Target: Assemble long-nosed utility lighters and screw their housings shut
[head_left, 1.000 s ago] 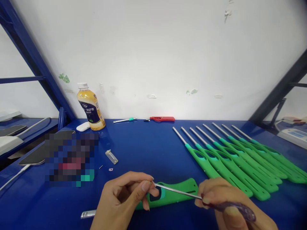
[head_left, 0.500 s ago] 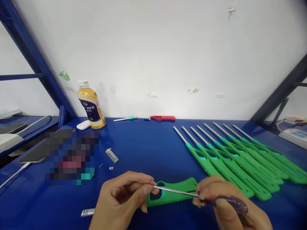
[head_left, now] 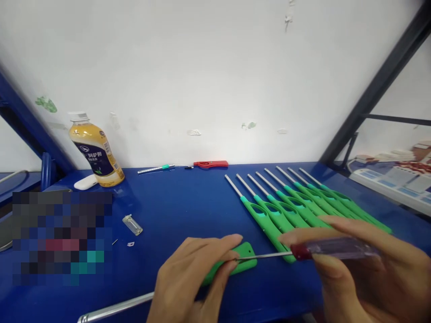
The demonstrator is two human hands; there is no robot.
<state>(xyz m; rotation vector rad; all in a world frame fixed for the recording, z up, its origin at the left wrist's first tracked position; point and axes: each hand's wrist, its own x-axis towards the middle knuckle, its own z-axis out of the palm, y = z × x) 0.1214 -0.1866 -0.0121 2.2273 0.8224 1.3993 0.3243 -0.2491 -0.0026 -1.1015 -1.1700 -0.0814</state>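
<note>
A screwdriver (head_left: 340, 248) with a clear purplish handle and red collar lies nearly level in my right hand (head_left: 380, 269), the fingers closed around its handle. My left hand (head_left: 191, 273) pinches at the tip of its metal shaft. Anything small between those fingertips is hidden. Beneath my left hand is a green long-necked lighter (head_left: 244, 266) on the blue table, its middle covered. Its silver tube (head_left: 117, 308) sticks out toward the lower left. Several similar green lighters (head_left: 266, 220) lie in a slanted row by my right hand, which overlaps some of them.
On the left stand a yellow drink bottle (head_left: 97, 154) and a white case (head_left: 85, 182). A clear small tank (head_left: 132, 225) and tiny parts lie nearby. A red lighter body (head_left: 212, 164) and a loose silver tube (head_left: 151, 170) rest by the wall. Blurred blocks hide the table's left side.
The view has swung right. My right hand has tilted the screwdriver closer to level. My left fingers have moved along the green lighter toward its end, and more of the silver tube shows.
</note>
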